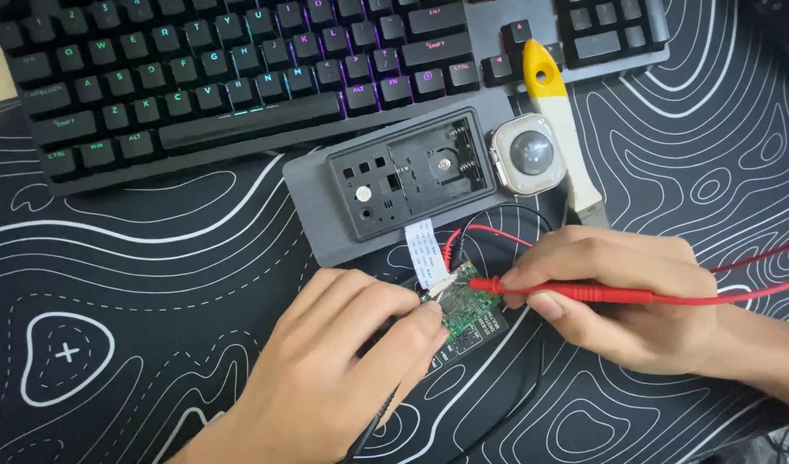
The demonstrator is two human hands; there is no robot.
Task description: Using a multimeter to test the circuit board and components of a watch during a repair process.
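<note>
We probe the board.
Our right hand pinches the red probe; our left hand grips a black one, its tip hidden.

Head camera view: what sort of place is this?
Probably a home desk used for electronics repair: a keyboard on a patterned desk mat, a green circuit board, and a red probe.

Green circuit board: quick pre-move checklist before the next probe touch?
1. Red probe gripped in right hand: ok.
2. Its tip on the green circuit board: ok, exact pad cannot tell.
3. Left hand fingers at the board edge, holding a black probe: ok; tip contact cannot tell.
4. White ribbon cable seated at board: cannot tell.
5. Red wire clear of probes: ok.
</note>
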